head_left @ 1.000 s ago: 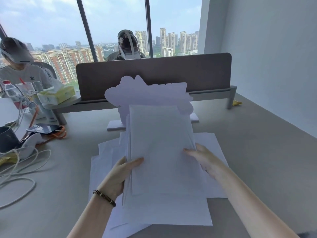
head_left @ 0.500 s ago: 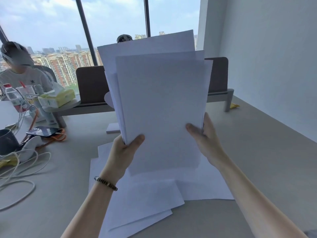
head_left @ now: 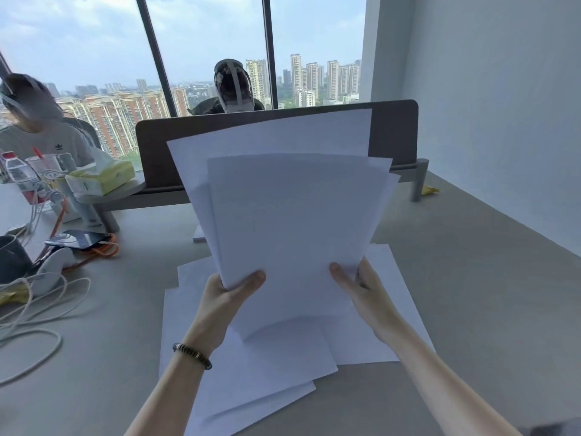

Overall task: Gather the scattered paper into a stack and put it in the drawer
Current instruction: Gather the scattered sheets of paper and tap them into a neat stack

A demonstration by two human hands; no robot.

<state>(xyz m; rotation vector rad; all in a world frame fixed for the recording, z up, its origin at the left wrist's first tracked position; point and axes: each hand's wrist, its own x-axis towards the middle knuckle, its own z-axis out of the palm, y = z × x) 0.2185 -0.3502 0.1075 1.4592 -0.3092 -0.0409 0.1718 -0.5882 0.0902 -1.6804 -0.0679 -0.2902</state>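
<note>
- Two hands hold a fanned sheaf [head_left: 292,215] upright at frame centre: the left hand [head_left: 224,305] is closed on its lower left corner, thumb across the front; the right hand [head_left: 364,291] pinches the lower right edge, thumb in front and fingers behind.
- Several loose sheets [head_left: 251,366] lie overlapped on the desk [head_left: 471,294] under the sheaf, at lower centre; they are not yet gathered.
- No drawer is in view; its place cannot be told.
- Risk, slippage: the sheaf's top edges are skewed and staggered, so an inner sheet held only by friction is likely to slide out if either grip eases.
- Risk, creasing: squaring the lower edge on the uneven sheets below could buckle corners; bare desk seems the safer surface.
- Risk, omission: the lowest sheets project toward the bottom of the frame and may be missed, or pushed off the near edge.
- Risk, snagging: cables [head_left: 34,316] and a phone [head_left: 78,239] at left lie near a wide sweep.
</note>
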